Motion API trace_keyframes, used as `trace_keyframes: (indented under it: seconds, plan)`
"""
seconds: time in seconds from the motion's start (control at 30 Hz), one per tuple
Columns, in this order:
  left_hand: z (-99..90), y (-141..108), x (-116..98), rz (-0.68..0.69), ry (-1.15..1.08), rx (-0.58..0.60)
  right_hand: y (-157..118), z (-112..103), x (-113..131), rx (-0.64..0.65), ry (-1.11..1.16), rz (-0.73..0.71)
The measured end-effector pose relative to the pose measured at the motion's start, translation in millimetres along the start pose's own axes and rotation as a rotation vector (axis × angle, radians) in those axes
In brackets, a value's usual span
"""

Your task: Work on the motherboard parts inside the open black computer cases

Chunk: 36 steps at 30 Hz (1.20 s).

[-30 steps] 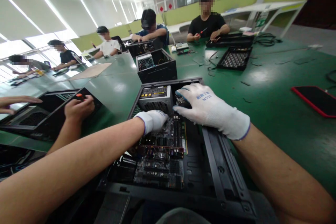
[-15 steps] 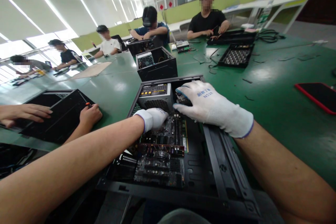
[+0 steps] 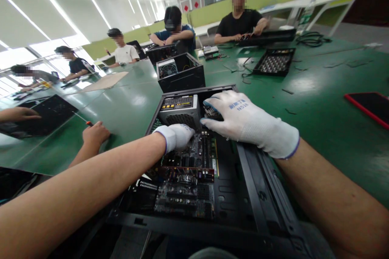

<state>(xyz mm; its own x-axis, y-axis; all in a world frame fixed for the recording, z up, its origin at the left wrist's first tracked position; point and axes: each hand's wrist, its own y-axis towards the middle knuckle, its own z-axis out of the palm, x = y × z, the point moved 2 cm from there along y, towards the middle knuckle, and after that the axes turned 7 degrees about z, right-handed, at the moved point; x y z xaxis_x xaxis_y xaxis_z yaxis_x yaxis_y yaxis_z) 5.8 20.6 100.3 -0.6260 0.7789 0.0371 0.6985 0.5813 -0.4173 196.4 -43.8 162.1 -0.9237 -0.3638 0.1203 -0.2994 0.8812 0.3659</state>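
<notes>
A black computer case [image 3: 249, 186] lies open in front of me, its motherboard [image 3: 185, 194] facing up. My left hand [image 3: 181, 136], in a white glove, reaches in at the board's upper part, just below the silver power supply [image 3: 179, 113]. Its fingers are curled, and whatever they pinch is hidden. My right hand [image 3: 231, 116], gloved too, is wrapped round a bundle of dark cable connectors [image 3: 210, 111] to the right of the power supply. A memory stick [image 3: 215, 158] stands along the board's right side.
Another open case [image 3: 180, 75] stands beyond mine. At the left, a person's hand [image 3: 95, 134] holds a screwdriver near a black case [image 3: 45, 117]. A red-edged phone [image 3: 369, 109] lies at the right. A black tray [image 3: 275, 62] and loose cables lie farther back; several people sit around.
The neighbouring person's case has moved left, away from the hand with the screwdriver. The person across has shifted the long black part. My hands have hardly moved.
</notes>
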Motion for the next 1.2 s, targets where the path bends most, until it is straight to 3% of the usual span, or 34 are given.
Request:
trace_keyframes:
  seconds: [0.3, 1.2]
  plan:
    - [-5.7, 0.0, -5.7, -0.007, 0.071, 0.130, 0.8, 4.4, -2.1, -0.020, 0.001, 0.005]
    - [-8.5, -0.1, -12.7, 0.000, 0.081, 0.164, 0.4, 2.9, -2.2, -0.002, -0.022, -0.021]
